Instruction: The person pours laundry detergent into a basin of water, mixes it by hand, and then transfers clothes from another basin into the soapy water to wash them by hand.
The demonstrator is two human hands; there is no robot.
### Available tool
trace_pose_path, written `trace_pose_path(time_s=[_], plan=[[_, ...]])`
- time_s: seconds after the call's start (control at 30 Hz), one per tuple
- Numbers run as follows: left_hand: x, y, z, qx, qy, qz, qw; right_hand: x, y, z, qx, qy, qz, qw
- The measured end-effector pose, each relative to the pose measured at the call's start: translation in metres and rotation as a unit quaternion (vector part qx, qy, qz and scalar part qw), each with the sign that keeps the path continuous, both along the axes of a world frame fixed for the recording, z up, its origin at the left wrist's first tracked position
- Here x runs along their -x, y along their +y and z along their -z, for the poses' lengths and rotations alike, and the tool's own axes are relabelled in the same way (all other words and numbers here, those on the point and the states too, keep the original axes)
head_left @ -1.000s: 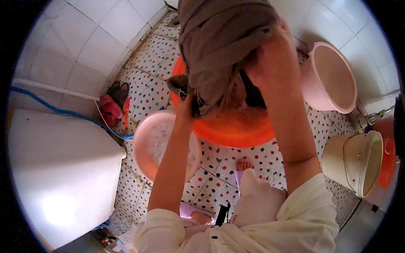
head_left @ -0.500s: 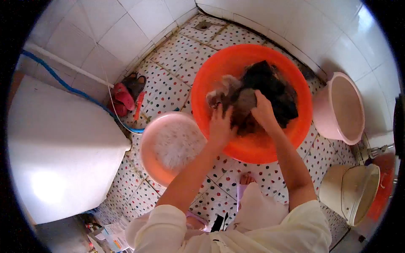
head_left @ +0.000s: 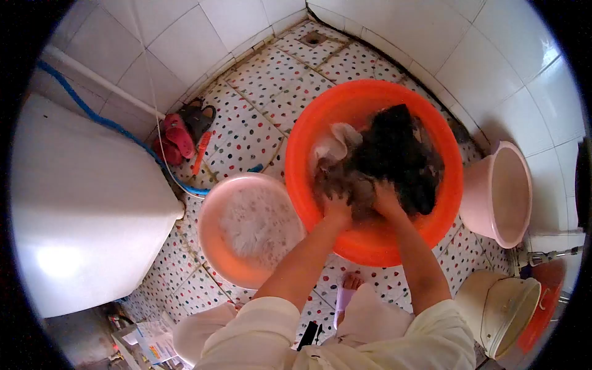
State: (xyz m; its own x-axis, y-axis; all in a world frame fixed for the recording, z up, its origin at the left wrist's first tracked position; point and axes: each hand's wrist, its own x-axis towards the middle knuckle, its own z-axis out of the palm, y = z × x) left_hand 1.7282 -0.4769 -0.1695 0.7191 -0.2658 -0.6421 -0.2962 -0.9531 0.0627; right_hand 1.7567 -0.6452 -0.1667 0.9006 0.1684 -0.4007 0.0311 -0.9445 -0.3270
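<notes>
A large orange basin [head_left: 297, 185] holds soaking clothes. Inside it are a wet black garment [head_left: 394, 148], a pale cloth [head_left: 340, 140] and a brownish garment [head_left: 354, 182] nearer to me. My left hand [head_left: 337, 211] lies on the brownish garment with its fingers apart, their tips partly hidden in the wet fabric. Close beside it, my right hand [head_left: 387, 202] is closed on the same garment, at the edge of the black one; the ends of its fingers are partly hidden.
A smaller pink basin [head_left: 208, 219] of sudsy water stands to the left. On the right are a pink bucket [head_left: 478, 194], a cream bucket [head_left: 478, 302] and a red container [head_left: 549, 274]. Slippers [head_left: 177, 135], a brush [head_left: 201, 153] and a blue hose [head_left: 102, 117] lie left of the tiled floor.
My right hand has come down and nearer to me, lower into the clothes. My left hand has shifted slightly inward over the brownish garment. The camera view has moved a little.
</notes>
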Motion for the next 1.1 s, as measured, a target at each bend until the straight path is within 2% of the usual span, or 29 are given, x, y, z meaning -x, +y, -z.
trace_pose_path(time_s=[0.1, 0.2, 0.27, 0.3, 0.33, 0.37, 0.4, 0.43, 0.47, 0.5, 0.57, 0.6, 0.63, 0.73, 0.83, 0.9, 0.97, 1.0, 1.03, 1.07, 1.1], plan=[[0.006, -0.003, -0.022, 0.008, -0.028, 0.027, 0.999, -0.001, -0.005, 0.002, 0.001, 0.018, 0.003, 1.0], [0.003, -0.002, -0.054, 0.037, 0.004, 0.004, 0.999, -0.006, -0.017, -0.008, -0.037, 0.05, 0.006, 0.998], [-0.001, 0.003, -0.067, 0.116, 0.026, -0.038, 0.992, -0.002, -0.035, 0.001, -0.047, -0.027, 0.061, 0.997], [-0.004, 0.012, -0.049, 0.113, 0.037, -0.023, 0.993, 0.003, -0.04, 0.001, -0.048, -0.018, 0.078, 0.996], [-0.009, 0.024, -0.018, 0.319, 0.01, -0.112, 0.941, 0.005, -0.045, -0.005, -0.09, -0.062, 0.162, 0.981], [-0.005, 0.029, 0.0, 0.506, -0.012, -0.203, 0.838, 0.01, -0.049, -0.015, -0.127, -0.107, 0.244, 0.956], [0.005, 0.024, -0.019, 0.504, 0.002, -0.195, 0.841, 0.014, -0.041, -0.041, -0.17, -0.088, 0.284, 0.939], [0.01, 0.016, -0.062, 0.532, 0.094, -0.435, 0.72, 0.014, -0.023, -0.07, -0.215, -0.076, 0.322, 0.919], [0.012, 0.011, -0.09, 0.513, 0.175, -0.641, 0.543, 0.018, -0.005, -0.084, -0.279, -0.076, 0.307, 0.907], [0.013, 0.009, -0.097, 0.513, 0.179, -0.634, 0.55, 0.022, 0.013, -0.097, -0.343, -0.077, 0.288, 0.891], [0.017, 0.013, -0.108, 0.622, 0.343, -0.637, 0.299, 0.037, 0.05, -0.127, -0.466, -0.071, 0.183, 0.863], [0.028, 0.021, -0.113, 0.697, 0.348, -0.55, 0.301, 0.045, 0.065, -0.149, -0.478, -0.065, 0.16, 0.861], [0.031, 0.025, -0.118, 0.722, 0.35, -0.517, 0.299, 0.053, 0.078, -0.174, -0.491, -0.058, 0.137, 0.858], [0.029, 0.032, -0.135, 0.742, 0.324, -0.485, 0.331, 0.08, 0.094, -0.226, -0.52, -0.036, 0.078, 0.85], [0.027, 0.037, -0.146, 0.749, 0.294, -0.466, 0.368, 0.089, 0.099, -0.234, -0.537, -0.095, 0.017, 0.838], [0.022, 0.031, -0.133, 0.738, 0.26, -0.486, 0.389, 0.08, 0.094, -0.208, -0.541, -0.094, 0.045, 0.834], [0.017, 0.028, -0.113, 0.715, 0.203, -0.517, 0.424, 0.049, 0.079, -0.135, -0.391, -0.172, 0.052, 0.903], [0.016, 0.03, -0.104, 0.695, 0.161, -0.539, 0.449, 0.04, 0.059, -0.089, -0.447, -0.194, 0.113, 0.866], [0.013, 0.038, -0.095, 0.667, 0.113, -0.556, 0.483, 0.033, 0.036, -0.082, -0.3, -0.184, 0.114, 0.929], [0.01, 0.054, -0.077, 0.605, 0.051, -0.585, 0.538, 0.022, 0.011, -0.032, -0.155, -0.137, 0.123, 0.971], [0.007, 0.06, -0.084, 0.6, 0.052, -0.588, 0.541, 0.025, -0.007, -0.021, -0.161, -0.111, 0.145, 0.97]])
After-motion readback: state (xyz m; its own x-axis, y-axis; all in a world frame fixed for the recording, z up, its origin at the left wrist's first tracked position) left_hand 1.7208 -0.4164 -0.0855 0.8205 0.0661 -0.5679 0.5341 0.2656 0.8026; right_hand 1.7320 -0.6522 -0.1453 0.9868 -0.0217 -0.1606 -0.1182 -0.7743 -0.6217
